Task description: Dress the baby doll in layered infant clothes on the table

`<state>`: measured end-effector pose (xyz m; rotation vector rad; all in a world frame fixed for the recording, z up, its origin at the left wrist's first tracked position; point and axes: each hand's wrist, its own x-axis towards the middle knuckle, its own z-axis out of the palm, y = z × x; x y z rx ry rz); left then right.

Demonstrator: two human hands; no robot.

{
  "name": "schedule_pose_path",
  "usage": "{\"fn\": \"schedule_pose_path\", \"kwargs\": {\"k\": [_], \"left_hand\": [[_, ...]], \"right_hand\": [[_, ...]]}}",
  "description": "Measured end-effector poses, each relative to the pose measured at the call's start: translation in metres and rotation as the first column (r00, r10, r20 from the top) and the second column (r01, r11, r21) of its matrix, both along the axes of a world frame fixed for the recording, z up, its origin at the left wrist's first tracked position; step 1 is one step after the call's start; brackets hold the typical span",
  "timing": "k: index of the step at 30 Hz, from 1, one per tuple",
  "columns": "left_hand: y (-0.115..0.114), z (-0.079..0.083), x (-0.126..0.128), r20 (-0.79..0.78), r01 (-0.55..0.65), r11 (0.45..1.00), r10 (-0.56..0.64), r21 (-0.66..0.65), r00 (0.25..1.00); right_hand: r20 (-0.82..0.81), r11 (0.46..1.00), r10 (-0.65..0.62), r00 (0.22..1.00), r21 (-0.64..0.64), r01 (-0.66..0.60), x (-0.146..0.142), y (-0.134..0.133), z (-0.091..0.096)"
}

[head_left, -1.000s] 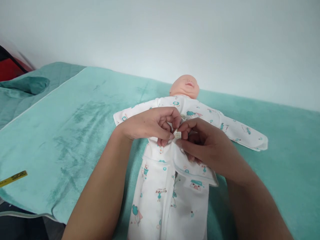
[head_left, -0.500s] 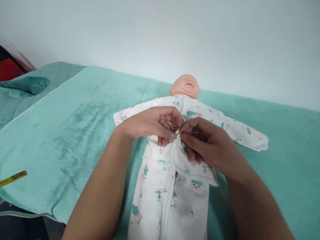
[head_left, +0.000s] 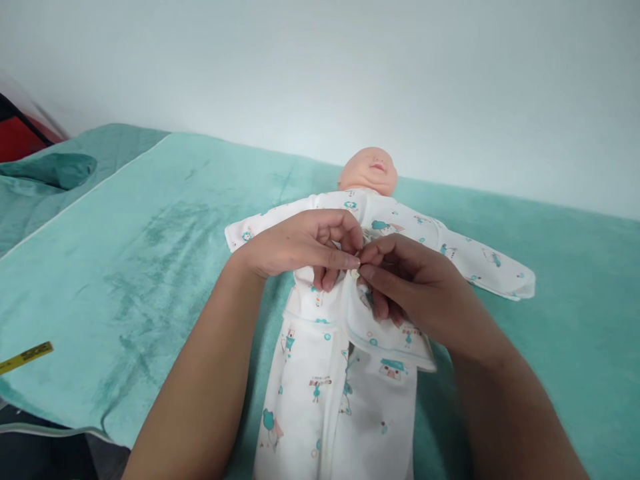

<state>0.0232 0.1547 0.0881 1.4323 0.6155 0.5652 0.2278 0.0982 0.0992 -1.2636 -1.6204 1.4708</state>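
A baby doll point(head_left: 370, 172) lies on its back, dressed in a white printed baby jacket point(head_left: 383, 327) and matching trousers point(head_left: 300, 400). Over the doll's belly, my left hand point(head_left: 320, 247) pinches at the jacket's front edge with thumb and forefinger. My right hand point(head_left: 410, 277) meets it from the other side, thumb and forefinger closed on the same edge. A small pale button point(head_left: 355, 273) shows just under the fingertips. Whether the button sits in a buttonhole is hidden by the fingers. Below the hands the lower jacket flap hangs loose over the trousers.
A green plush cover point(head_left: 125, 280) lies under the doll. At the left edge is a yellow tape strip point(head_left: 27, 357). A folded green cloth point(head_left: 50, 170) and a red object point(head_left: 20, 137) are at the far left. Behind the doll rises a pale wall point(head_left: 320, 80).
My left thumb has slid slightly right and up, over the button, which is now mostly covered. My right hand stays nearly in place.
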Motion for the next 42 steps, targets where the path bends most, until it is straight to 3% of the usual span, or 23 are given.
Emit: {"fn": "schedule_pose_path", "kwargs": {"k": [42], "left_hand": [[-0.0006,-0.0007,-0.0004,-0.002,-0.01,1.0,0.01,0.024,1.0]], "right_hand": [[-0.092,0.999,-0.035,0.995,0.019,0.037,0.002,0.0011,-0.0057]]}}
